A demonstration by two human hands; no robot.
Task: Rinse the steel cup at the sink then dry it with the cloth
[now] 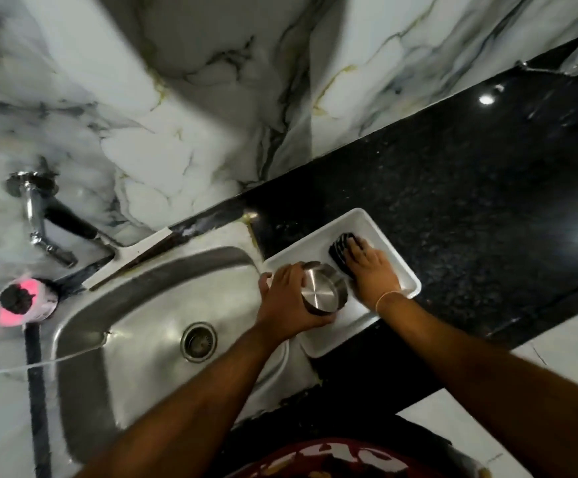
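Observation:
The steel cup point(322, 288) lies on its side over the near left part of a white tray point(335, 332), its flat base turned toward me. My left hand point(285, 298) wraps around it from the left. My right hand point(373, 270) rests palm down in the tray, with its fingers on a dark cloth point(341, 249) at the tray's far end. The steel sink point(149, 326) with its round drain point(198, 341) lies to the left of the tray. No water runs from the chrome tap point(35, 215) on the marble wall.
The tray sits on a black granite counter point(470, 208) right of the sink. A pink container point(23, 301) with something dark on top stands at the sink's far left corner. A dark hose point(37, 391) runs down the left side. Marble wall rises behind.

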